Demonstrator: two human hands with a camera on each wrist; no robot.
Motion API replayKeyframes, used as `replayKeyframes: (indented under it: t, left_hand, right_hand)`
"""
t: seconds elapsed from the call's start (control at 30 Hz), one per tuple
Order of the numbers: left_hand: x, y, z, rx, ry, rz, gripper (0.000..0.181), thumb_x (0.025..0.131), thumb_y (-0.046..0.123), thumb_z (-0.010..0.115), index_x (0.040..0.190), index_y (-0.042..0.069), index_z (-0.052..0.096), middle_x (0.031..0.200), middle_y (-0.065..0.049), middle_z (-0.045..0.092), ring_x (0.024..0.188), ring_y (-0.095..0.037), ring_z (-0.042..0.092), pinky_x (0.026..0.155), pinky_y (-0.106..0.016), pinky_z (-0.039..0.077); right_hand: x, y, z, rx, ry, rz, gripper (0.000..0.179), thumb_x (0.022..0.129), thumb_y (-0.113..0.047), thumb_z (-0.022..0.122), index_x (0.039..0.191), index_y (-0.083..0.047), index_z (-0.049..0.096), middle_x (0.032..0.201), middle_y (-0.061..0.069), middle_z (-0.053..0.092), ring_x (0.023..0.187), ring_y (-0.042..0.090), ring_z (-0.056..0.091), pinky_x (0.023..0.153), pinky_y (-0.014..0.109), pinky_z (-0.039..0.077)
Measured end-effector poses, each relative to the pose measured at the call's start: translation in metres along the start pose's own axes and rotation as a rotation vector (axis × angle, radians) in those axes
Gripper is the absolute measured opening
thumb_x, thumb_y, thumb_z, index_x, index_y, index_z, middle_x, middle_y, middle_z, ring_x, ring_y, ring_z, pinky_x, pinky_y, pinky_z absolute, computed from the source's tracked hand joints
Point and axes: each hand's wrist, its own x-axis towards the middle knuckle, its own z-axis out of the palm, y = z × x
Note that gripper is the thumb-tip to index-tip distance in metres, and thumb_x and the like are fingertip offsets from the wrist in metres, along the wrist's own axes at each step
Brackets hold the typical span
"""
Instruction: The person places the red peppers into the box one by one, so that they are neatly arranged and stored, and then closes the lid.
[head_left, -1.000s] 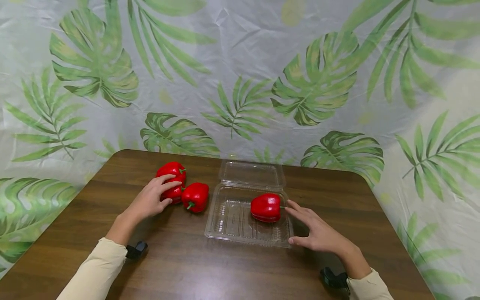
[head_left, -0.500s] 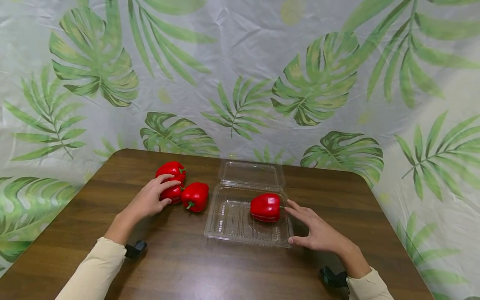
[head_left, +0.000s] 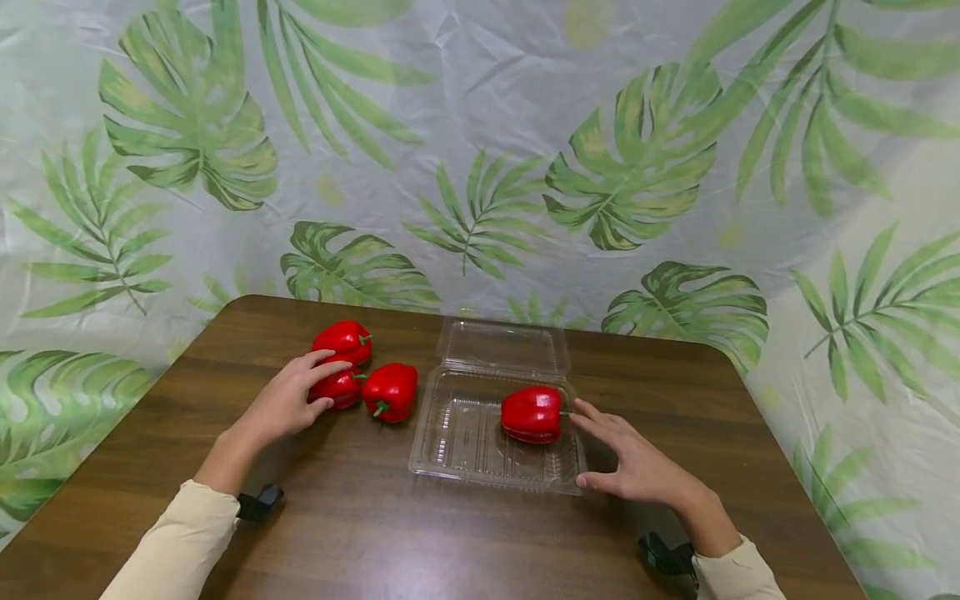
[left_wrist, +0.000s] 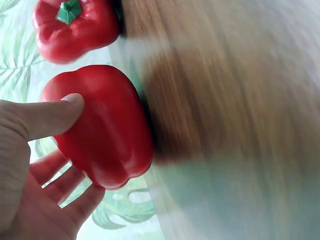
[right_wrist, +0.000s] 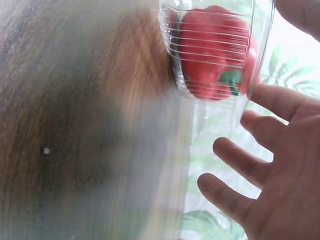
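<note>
My left hand (head_left: 281,400) grips a red bell pepper (head_left: 339,388). In the left wrist view the thumb presses on the near side of this bell pepper (left_wrist: 107,125) while the other fingers reach behind it. Two more red bell peppers lie close by, one behind (head_left: 341,340) and one to the right (head_left: 392,392). A clear plastic clamshell box (head_left: 457,433) lies with its lid folded back, and a red bell pepper (head_left: 531,414) rests in its right half. At the box's right rim my right hand (head_left: 637,462) has its fingers extended, index fingertip near that pepper's green stem.
The clear lid (head_left: 502,346) lies behind the box, toward the table's far edge. A brown wooden table (head_left: 420,542) bears everything. Behind it hangs a leaf-patterned cloth (head_left: 495,108). A black wrist camera (head_left: 261,502) sits under the left wrist, another (head_left: 666,556) under the right.
My left hand has shifted slightly left and toward me, and the gripped bell pepper has moved left with it, away from the pepper on its right. The right hand has stayed in place.
</note>
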Motion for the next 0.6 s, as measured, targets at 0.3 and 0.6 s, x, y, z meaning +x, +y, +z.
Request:
replayKeyframes:
  t: [0.3,0.6]
  left_hand:
    - [-0.009,0.0,-0.016,-0.039,0.045,-0.022,0.058,0.08,0.002,0.077,0.134,0.008,0.059,0.14,-0.025,0.05,0.123,-0.047,0.049,0.097,-0.067,0.046]
    - [-0.005,0.005,-0.022,-0.03,0.128,0.05,0.059,0.078,0.0,0.079,0.133,0.008,0.06,0.137,-0.025,0.053,0.12,-0.046,0.051,0.092,-0.066,0.049]
  right_hand:
    - [0.0,0.001,0.001,0.001,0.002,-0.011,0.08,0.083,-0.04,0.076,0.148,-0.007,0.045,0.16,0.019,0.033,0.137,0.042,0.041,0.101,0.067,0.042]
    - [0.001,0.004,0.0,0.0,-0.006,-0.004,0.081,0.083,-0.042,0.076,0.149,-0.009,0.044,0.161,0.017,0.031,0.138,0.042,0.039,0.102,0.068,0.041]
